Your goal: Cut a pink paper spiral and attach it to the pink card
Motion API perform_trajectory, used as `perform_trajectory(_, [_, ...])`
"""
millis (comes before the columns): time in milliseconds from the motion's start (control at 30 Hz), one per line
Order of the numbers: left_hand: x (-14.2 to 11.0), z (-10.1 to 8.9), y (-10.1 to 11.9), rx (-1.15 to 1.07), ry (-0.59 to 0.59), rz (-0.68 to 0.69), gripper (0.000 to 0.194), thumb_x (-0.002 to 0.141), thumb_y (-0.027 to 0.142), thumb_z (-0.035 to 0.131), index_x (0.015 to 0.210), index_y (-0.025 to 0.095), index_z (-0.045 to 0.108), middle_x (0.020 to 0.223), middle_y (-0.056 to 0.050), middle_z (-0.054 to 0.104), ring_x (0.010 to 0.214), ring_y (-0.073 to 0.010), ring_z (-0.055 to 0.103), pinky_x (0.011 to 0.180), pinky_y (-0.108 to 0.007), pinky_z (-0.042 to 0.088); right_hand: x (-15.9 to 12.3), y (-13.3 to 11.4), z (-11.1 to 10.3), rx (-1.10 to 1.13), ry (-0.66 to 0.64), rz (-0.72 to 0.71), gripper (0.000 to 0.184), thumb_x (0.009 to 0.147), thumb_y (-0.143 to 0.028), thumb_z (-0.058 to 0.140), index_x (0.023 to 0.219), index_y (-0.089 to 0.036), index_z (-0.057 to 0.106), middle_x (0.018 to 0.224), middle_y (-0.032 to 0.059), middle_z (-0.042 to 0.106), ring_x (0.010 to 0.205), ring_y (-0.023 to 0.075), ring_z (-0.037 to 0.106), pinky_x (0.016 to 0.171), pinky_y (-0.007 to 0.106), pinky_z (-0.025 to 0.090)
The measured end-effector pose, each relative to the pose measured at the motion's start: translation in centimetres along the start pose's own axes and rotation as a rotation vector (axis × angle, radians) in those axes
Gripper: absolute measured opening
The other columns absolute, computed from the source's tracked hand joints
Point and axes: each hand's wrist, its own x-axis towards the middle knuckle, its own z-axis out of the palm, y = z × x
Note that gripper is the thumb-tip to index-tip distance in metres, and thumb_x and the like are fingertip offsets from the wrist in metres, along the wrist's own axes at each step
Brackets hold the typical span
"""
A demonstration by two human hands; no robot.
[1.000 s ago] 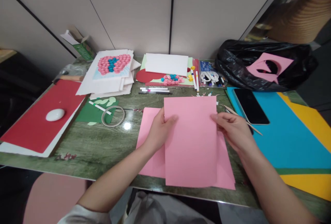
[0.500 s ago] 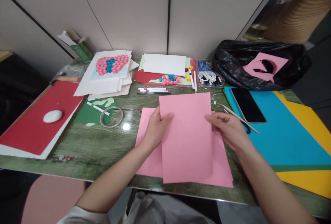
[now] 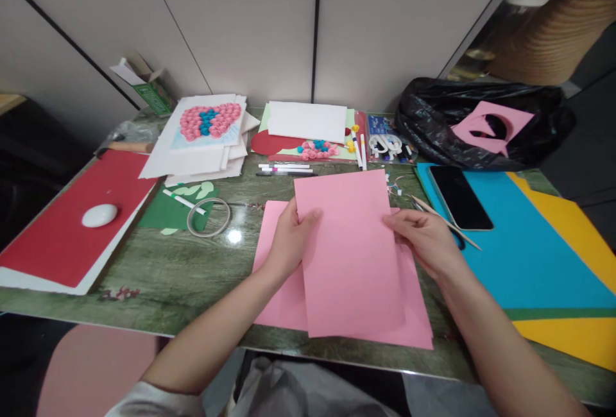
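A green wood-patterned table (image 3: 183, 276) stands against grey wall panels (image 3: 255, 25). Set apart from each other, two bare hands grip one pink rectangular paper sheet (image 3: 346, 256): the left hand (image 3: 290, 237) clasps its left edge, thumb on its face, and the right hand (image 3: 426, 237) pinches its right edge. The sheet looks plain and smooth, turned slightly askew, and overlaps wider pink paper (image 3: 279, 292) on the table, whose layers I cannot count. Farther out lie one silver-grey ring (image 3: 191, 219) to the left, three slim pens (image 3: 283, 166) beyond, two white and one black, and one black phone (image 3: 461, 199) on a blue sheet (image 3: 534, 263) to the right.
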Motion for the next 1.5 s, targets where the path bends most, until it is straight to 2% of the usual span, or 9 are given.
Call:
perform_trajectory(400, [0.18,-0.14,0.02,0.025,0.006,0.028,0.028,0.081,0.028,0.057,0.107,0.018,0.055,0.113,-0.009,0.063,0.098,-0.0216,0.062,0.086,-0.038,0.047,0.01,-0.08,-0.08,-0.026,-0.015,0.007,0.024,0.056,-0.036,0.08,0.059,-0.017,0.067,0.059,0.0005,0.063,0.052,0.0099,0.055,0.051,0.022,0.048])
perform_trajectory(867, [0.68,-0.46,-0.08,-0.03,0.032,0.066,0.029,0.079,0.026,0.059,0.107,0.019,0.054,0.112,-0.009,0.063,0.095,-0.0214,0.062,0.08,-0.036,0.05,0.04,0.09,-0.14,-0.033,-0.09,0.061,0.023,0.057,-0.035,0.08,0.063,-0.016,0.068,0.062,0.0018,0.063,0.057,0.0117,0.057,0.054,0.023,0.051])
perform_trajectory(1033, [0.69,-0.44,0.27,-0.063,0.022,0.004,0.03,0.079,0.027,0.06,0.107,0.019,0.054,0.111,-0.009,0.063,0.093,-0.0223,0.063,0.078,-0.036,0.05,0.1,0.11,-0.17,-0.018,-0.1,0.072,0.021,0.058,-0.035,0.079,0.061,-0.018,0.068,0.061,0.0013,0.064,0.055,0.0119,0.057,0.053,0.024,0.05])
perform_trajectory(1300, [0.83,-0.62,0.31,-0.114,0.025,-0.009,0.029,0.078,0.027,0.061,0.105,0.019,0.054,0.112,-0.009,0.063,0.093,-0.0221,0.063,0.078,-0.036,0.05,0.18,-0.06,-0.25,0.011,-0.139,0.111,0.019,0.06,-0.033,0.079,0.06,-0.019,0.067,0.06,0.0002,0.065,0.054,0.0106,0.057,0.053,0.022,0.048])
perform_trajectory(1367, [0.74,-0.67,0.29,-0.114,-0.006,-0.039,0.03,0.078,0.027,0.061,0.106,0.019,0.054,0.11,-0.009,0.064,0.091,-0.0219,0.064,0.077,-0.037,0.051,0.18,-0.25,-0.27,0.02,-0.159,0.124,0.016,0.063,-0.034,0.077,0.07,-0.021,0.07,0.068,0.0013,0.067,0.06,0.0126,0.061,0.055,0.022,0.05])
perform_trajectory(1433, [0.54,-0.62,0.26,-0.098,-0.087,-0.08,0.031,0.078,0.026,0.061,0.107,0.018,0.055,0.107,-0.009,0.065,0.089,-0.0218,0.064,0.078,-0.037,0.05,0.12,-0.38,-0.28,0.049,-0.159,0.123,0.024,0.063,-0.037,0.076,0.082,-0.022,0.072,0.074,0.0032,0.07,0.064,0.0162,0.064,0.058,0.025,0.052])
perform_trajectory(1500, [0.27,-0.47,0.24,-0.076,-0.179,-0.114,0.032,0.077,0.025,0.062,0.107,0.018,0.056,0.106,-0.009,0.066,0.089,-0.0219,0.065,0.079,-0.038,0.05,0.03,-0.38,-0.29,0.078,-0.126,0.107,0.028,0.061,-0.039,0.077,0.083,-0.022,0.072,0.074,0.0045,0.071,0.063,0.0188,0.065,0.058,0.029,0.053])
